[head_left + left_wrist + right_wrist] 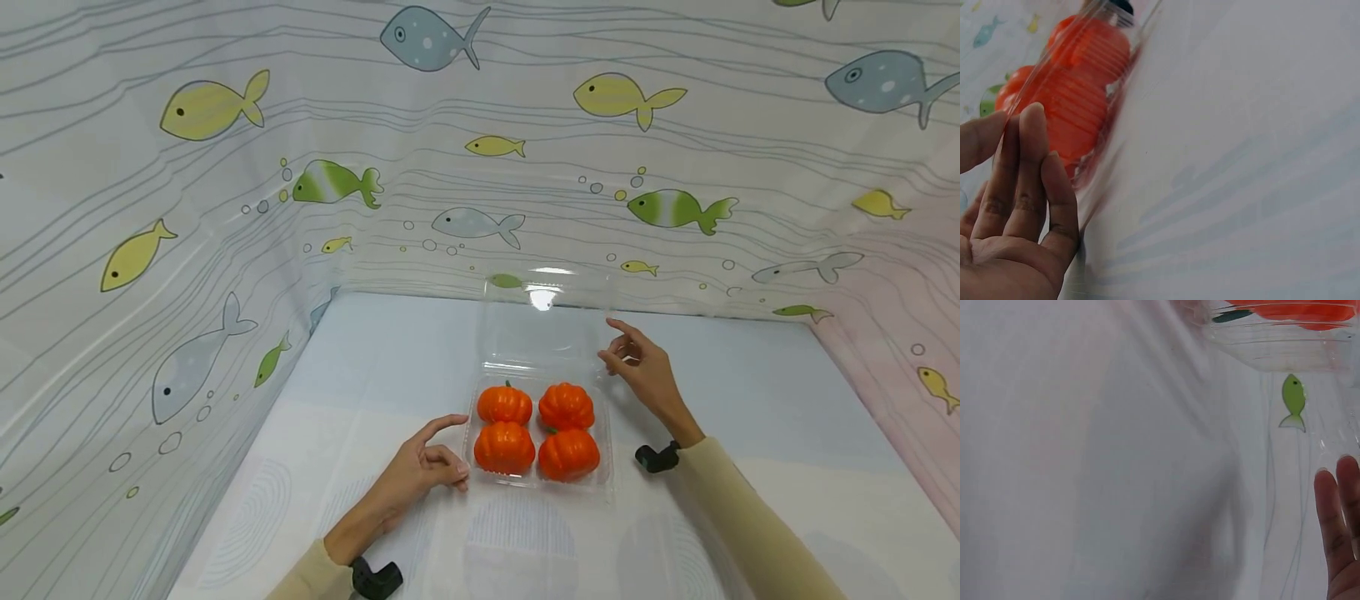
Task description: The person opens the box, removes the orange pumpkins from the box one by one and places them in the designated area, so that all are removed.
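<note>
A clear plastic clamshell box [605, 471] sits on the table with its lid [536, 337] raised at the back. Inside are several glossy orange pumpkins [504, 448] with green stems, set in two rows. My left hand [412, 475] is at the box's left side; in the left wrist view its thumb and fingers [1034, 134] pinch the rim. At the lid's right edge is my right hand [643, 367], index finger and thumb apart, tips right at the plastic. Two straight fingers [1335, 531] show in the right wrist view, beside the transparent lid.
A pale patterned cloth covers the table [375, 358]. Fish-printed curtains [405, 167] enclose the back and both sides, with the back one close behind the lid. Black wrist devices [377, 577] are on both wrists.
</note>
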The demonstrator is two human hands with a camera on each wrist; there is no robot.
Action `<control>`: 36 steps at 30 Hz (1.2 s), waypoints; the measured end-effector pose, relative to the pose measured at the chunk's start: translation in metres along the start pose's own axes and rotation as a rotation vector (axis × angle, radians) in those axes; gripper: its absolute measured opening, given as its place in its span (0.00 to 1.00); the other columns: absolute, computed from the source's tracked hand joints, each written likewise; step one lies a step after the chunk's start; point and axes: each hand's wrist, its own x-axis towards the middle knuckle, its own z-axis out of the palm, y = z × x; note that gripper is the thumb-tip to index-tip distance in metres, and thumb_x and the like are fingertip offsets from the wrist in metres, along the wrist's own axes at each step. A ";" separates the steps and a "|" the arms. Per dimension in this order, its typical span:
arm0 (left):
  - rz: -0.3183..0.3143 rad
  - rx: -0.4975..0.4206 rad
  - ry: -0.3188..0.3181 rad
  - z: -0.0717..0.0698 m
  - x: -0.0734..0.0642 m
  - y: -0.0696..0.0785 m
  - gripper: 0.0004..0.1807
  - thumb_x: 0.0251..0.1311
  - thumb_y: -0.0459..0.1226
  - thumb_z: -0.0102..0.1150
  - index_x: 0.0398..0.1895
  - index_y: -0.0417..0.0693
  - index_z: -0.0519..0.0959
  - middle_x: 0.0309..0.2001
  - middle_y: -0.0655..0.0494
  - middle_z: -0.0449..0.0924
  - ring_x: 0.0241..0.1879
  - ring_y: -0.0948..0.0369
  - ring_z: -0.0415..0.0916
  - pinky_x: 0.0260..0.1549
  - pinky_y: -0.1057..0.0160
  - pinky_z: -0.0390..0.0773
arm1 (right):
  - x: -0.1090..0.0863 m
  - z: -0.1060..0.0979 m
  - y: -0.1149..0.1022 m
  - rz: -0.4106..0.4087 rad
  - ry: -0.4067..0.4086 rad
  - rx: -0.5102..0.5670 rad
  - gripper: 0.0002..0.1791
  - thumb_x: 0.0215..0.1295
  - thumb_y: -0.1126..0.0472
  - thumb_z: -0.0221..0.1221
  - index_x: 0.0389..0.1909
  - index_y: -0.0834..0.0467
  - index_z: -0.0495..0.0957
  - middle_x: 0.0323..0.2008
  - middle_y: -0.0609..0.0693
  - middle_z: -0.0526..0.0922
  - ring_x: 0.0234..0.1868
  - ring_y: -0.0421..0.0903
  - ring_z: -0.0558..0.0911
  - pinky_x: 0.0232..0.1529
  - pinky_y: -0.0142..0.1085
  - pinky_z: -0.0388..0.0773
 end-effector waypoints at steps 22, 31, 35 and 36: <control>-0.012 -0.012 -0.009 0.003 -0.002 0.001 0.42 0.62 0.33 0.71 0.77 0.56 0.62 0.36 0.44 0.86 0.36 0.49 0.86 0.51 0.50 0.84 | 0.001 0.009 0.050 0.154 -0.115 -0.064 0.30 0.72 0.53 0.65 0.70 0.62 0.74 0.42 0.56 0.83 0.34 0.51 0.85 0.35 0.32 0.83; -0.027 0.000 -0.023 0.002 -0.001 0.003 0.43 0.63 0.33 0.71 0.78 0.55 0.60 0.39 0.43 0.86 0.37 0.48 0.86 0.50 0.51 0.84 | 0.001 0.011 0.059 0.202 -0.121 -0.082 0.30 0.72 0.47 0.64 0.69 0.58 0.76 0.41 0.54 0.83 0.33 0.49 0.84 0.30 0.32 0.76; -0.030 0.009 -0.037 0.000 -0.002 0.003 0.43 0.64 0.34 0.71 0.79 0.55 0.59 0.40 0.41 0.86 0.38 0.48 0.86 0.51 0.51 0.83 | 0.000 0.012 0.060 0.231 -0.122 -0.072 0.29 0.72 0.45 0.64 0.67 0.56 0.79 0.40 0.54 0.83 0.32 0.49 0.83 0.30 0.33 0.76; -0.031 0.014 -0.041 0.000 -0.002 0.003 0.43 0.64 0.35 0.71 0.79 0.55 0.59 0.41 0.40 0.86 0.38 0.48 0.86 0.52 0.52 0.83 | 0.000 0.012 0.060 0.238 -0.123 -0.070 0.29 0.72 0.44 0.64 0.67 0.56 0.79 0.40 0.54 0.83 0.32 0.49 0.83 0.30 0.33 0.76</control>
